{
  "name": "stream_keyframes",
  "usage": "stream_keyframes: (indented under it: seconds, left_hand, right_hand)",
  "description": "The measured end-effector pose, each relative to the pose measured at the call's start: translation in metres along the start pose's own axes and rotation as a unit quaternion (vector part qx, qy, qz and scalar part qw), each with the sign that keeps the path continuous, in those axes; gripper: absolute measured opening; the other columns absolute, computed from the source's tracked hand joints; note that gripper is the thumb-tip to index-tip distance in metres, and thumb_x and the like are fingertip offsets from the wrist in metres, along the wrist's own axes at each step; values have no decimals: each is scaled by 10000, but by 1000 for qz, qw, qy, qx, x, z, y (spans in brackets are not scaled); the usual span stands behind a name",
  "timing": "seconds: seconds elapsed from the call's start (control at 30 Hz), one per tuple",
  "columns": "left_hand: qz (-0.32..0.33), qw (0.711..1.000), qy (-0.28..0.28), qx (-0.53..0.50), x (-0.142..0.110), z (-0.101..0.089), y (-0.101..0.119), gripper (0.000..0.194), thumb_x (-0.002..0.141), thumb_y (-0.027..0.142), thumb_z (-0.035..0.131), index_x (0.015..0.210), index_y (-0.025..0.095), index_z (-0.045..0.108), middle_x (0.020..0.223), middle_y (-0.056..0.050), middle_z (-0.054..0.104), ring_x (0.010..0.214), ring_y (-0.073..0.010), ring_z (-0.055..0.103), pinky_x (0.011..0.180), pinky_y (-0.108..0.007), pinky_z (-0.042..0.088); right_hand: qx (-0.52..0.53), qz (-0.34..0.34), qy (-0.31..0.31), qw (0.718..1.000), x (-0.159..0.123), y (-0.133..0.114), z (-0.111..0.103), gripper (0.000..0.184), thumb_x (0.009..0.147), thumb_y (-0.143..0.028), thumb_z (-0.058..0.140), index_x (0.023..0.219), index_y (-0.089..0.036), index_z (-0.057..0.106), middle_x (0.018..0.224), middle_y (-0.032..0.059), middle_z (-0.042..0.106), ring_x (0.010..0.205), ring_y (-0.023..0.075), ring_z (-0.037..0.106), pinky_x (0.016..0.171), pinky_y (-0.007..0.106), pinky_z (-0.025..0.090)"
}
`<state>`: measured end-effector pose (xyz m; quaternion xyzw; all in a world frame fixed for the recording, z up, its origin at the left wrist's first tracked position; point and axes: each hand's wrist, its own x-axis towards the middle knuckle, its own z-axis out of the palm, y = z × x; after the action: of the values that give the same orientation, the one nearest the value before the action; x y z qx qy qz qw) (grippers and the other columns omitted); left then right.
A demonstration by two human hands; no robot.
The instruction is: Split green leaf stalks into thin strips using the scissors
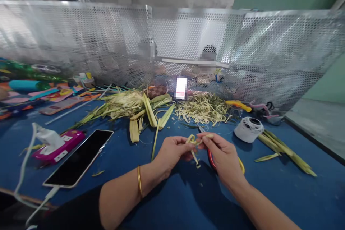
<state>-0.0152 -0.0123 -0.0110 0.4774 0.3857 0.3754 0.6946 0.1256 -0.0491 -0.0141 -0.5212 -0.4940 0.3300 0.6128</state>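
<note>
Near the middle of the blue table, my left hand [172,154] pinches a looped pale green leaf strip [192,139] between thumb and fingers. One end of the strip hangs down below the fingertips. My right hand [222,156] grips another part of the strip, close beside the left. Under the right hand lie scissors with red and yellow handles [211,161], partly hidden by it. Beyond the hands are long split leaf stalks [151,109] and a heap of thin curled shavings [205,109].
A white spool of thread [248,130] and more green stalks [287,151] lie to the right. On the left are a phone [79,158] with a charging cable and a magenta power strip [59,147]. A perforated metal screen [107,43] stands along the back.
</note>
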Motion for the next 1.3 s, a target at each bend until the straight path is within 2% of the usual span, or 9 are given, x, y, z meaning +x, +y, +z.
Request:
stream_keyframes:
  seconds: [0.2, 0.37, 0.63, 0.73, 0.83, 0.97, 1.1, 1.2, 1.3]
  left_hand:
    - [25, 999, 20, 33, 2, 0, -2, 234, 577, 286, 784, 709, 114, 696, 591, -12, 649, 490, -83, 526, 540, -220, 447]
    - [51, 995, 31, 74, 4, -2, -5, 210, 588, 266, 752, 733, 119, 711, 610, -10, 656, 532, -104, 542, 566, -233, 458]
    - [72, 987, 37, 139, 7, -5, -8, 201, 626, 310, 728, 733, 141, 711, 580, -2, 638, 517, -111, 522, 533, -227, 427]
    - [80, 979, 23, 187, 8, -6, -11, 201, 644, 311, 707, 757, 146, 727, 594, -18, 654, 542, -132, 547, 551, -238, 434]
    - [89, 972, 12, 216, 7, -7, -13, 209, 656, 323, 694, 781, 164, 741, 643, -32, 686, 595, -158, 583, 575, -244, 445]
    - [107, 962, -1, 253, 4, -8, -10, 226, 685, 359, 669, 789, 175, 751, 696, -37, 707, 661, -180, 603, 589, -240, 441]
    - [127, 948, -23, 291, 0, -7, -4, 228, 730, 349, 617, 791, 168, 743, 705, -32, 695, 675, -175, 592, 610, -235, 434]
    - [123, 949, -46, 288, -2, -6, -2, 207, 744, 304, 581, 779, 157, 722, 647, -20, 658, 618, -152, 564, 601, -231, 423]
    - [93, 958, -78, 261, -4, -4, 1, 179, 727, 289, 582, 728, 150, 694, 584, -6, 619, 569, -134, 539, 586, -228, 409]
  right_hand:
    - [-46, 26, -22, 998, 1, 0, -1, 206, 708, -387, 663, 691, -185, 628, 595, -13, 599, 576, 132, 535, 573, 249, 431]
    - [-101, 45, -53, 992, 1, 0, -4, 223, 717, -394, 637, 719, -174, 675, 609, -1, 599, 574, 127, 495, 558, 250, 395]
    - [-79, 117, -83, 987, 1, -3, -6, 178, 710, -346, 617, 681, -172, 642, 547, -31, 530, 517, 97, 444, 494, 223, 329]
    - [-107, 133, -81, 982, 1, -1, -6, 177, 702, -341, 605, 651, -172, 623, 505, -40, 502, 491, 93, 423, 475, 223, 318]
    - [-120, 121, -76, 982, 1, 1, -5, 183, 697, -350, 609, 645, -174, 606, 512, -40, 514, 484, 92, 442, 480, 227, 350]
    - [-49, 127, -54, 989, 1, -2, -3, 199, 656, -338, 656, 754, -190, 564, 598, -36, 593, 514, 117, 558, 528, 253, 453]
    - [25, 162, -107, 981, 1, -6, -5, 193, 673, -313, 633, 805, -177, 597, 678, -3, 653, 563, 123, 601, 602, 269, 497]
    - [44, 186, -122, 974, 1, -9, -8, 206, 707, -371, 610, 756, -171, 612, 636, -2, 638, 530, 114, 587, 570, 256, 483]
    - [13, 188, -133, 973, 3, -10, -10, 254, 690, -420, 645, 676, -174, 583, 513, -38, 556, 432, 86, 493, 464, 222, 395]
